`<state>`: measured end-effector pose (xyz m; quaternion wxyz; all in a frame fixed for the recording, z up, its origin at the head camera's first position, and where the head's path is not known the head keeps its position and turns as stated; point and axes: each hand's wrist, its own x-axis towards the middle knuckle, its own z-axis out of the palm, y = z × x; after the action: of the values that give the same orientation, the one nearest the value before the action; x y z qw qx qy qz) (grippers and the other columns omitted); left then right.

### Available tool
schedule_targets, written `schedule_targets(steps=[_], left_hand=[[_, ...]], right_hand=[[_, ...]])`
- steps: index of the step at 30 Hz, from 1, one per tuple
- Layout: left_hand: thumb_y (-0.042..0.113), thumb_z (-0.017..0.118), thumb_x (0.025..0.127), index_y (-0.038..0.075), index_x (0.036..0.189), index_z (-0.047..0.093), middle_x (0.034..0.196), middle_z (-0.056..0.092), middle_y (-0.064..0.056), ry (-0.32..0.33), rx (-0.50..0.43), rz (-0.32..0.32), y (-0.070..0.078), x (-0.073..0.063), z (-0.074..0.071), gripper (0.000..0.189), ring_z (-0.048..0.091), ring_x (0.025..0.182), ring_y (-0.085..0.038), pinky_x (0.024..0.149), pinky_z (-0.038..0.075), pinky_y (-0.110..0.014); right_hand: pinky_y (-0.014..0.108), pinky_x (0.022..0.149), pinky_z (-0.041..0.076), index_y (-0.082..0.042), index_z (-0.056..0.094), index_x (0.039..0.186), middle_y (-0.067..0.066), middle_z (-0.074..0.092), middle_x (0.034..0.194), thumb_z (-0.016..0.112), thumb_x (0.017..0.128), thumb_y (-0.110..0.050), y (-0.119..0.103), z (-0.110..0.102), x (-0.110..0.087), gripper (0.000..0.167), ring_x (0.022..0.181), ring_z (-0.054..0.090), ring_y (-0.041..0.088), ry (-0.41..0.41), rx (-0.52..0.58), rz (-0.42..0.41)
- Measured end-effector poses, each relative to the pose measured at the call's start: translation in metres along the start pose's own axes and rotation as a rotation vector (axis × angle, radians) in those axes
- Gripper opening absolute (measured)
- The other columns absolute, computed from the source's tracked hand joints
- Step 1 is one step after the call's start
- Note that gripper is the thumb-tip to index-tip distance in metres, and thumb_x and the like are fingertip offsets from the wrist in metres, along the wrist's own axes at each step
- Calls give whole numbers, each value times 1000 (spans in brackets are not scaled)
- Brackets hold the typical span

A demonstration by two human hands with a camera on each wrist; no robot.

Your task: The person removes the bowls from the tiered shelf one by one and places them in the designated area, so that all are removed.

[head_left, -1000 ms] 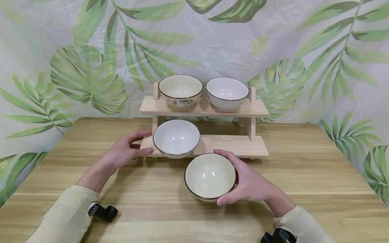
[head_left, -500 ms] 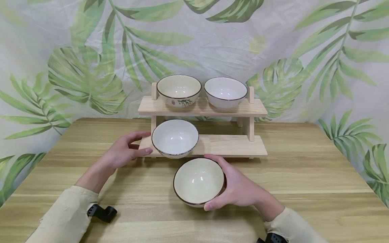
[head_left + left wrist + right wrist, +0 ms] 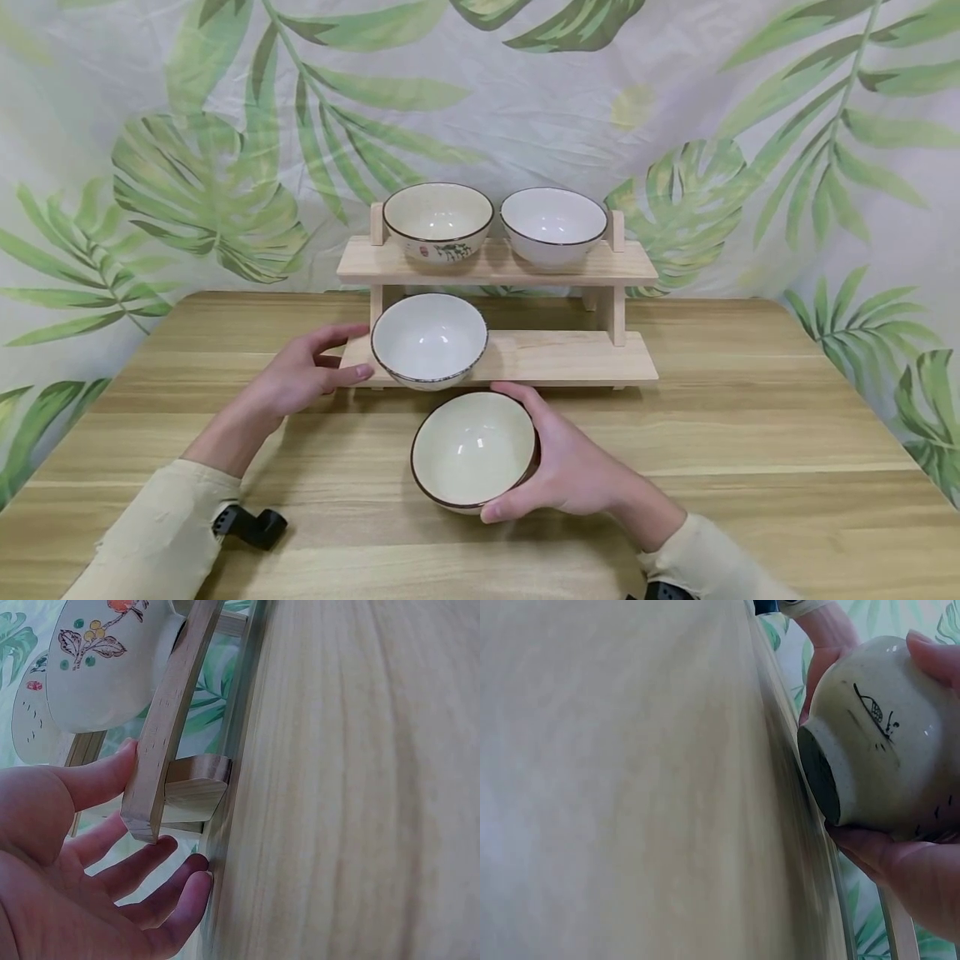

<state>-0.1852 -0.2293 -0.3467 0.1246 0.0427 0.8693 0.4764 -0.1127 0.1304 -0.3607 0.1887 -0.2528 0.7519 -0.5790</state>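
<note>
My right hand (image 3: 562, 462) grips a cream bowl (image 3: 472, 450) with a brown rim, thumb on its near side and fingers round the far right. In the right wrist view, the dark foot of this bowl (image 3: 885, 735) and a small painted drawing on its wall show. At the left end of a two-tier wooden shelf (image 3: 570, 357), my left hand (image 3: 303, 375) holds the lower board, thumb at its front edge. Beside that thumb, a white bowl (image 3: 429, 340) with a dark rim sits on the lower board. The left wrist view shows my other left fingers (image 3: 142, 870) loosely curved.
On the upper board stand a cream bowl (image 3: 438, 223) with painted flowers and a white bowl (image 3: 553, 227) with a dark rim. Both tiers rest on a wood-grain table (image 3: 750, 433). A leaf-print cloth (image 3: 555, 108) hangs behind.
My right hand has carried the cream bowl leftward and slightly nearer, to in front of the white bowl on the lower board. My left hand has stayed at the shelf's end.
</note>
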Motion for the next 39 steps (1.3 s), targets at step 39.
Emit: schedule_targets(steps=[39], left_hand=[[34,79,97,16,163,42,160,46,-21,0,-5,6,-1,0,0,78,56,135,-40,86,53,-33]], right_hand=[[47,121,37,-22,22,164,1,53,152,102,67,-15,-7,21,10,126,133,59,19,-66,-31,83]])
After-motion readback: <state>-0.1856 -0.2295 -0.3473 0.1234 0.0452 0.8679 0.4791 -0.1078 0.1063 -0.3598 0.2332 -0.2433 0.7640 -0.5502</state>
